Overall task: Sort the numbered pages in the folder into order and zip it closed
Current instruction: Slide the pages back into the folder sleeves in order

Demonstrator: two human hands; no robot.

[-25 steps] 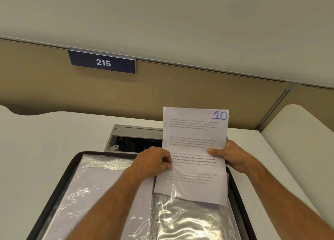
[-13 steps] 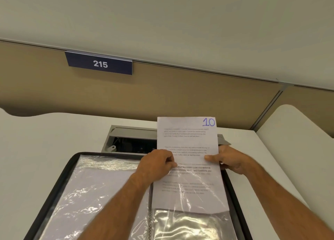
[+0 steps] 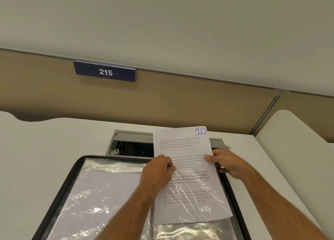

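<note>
Matt paper page [image 3: 182, 149], glossy crinkled plastic sleeve [image 3: 101, 194]

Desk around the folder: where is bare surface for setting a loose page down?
Bare desk lies left of the open folder, up to the partition. A narrower strip runs right of it. Behind it, the open cable hatch breaks the surface. The middle is crowded: left hand and right hand pinch page 10.

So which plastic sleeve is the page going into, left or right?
The right-hand sleeve: page 10 is partly inside it, gripped by both hands. The left sleeve lies untouched.
</note>
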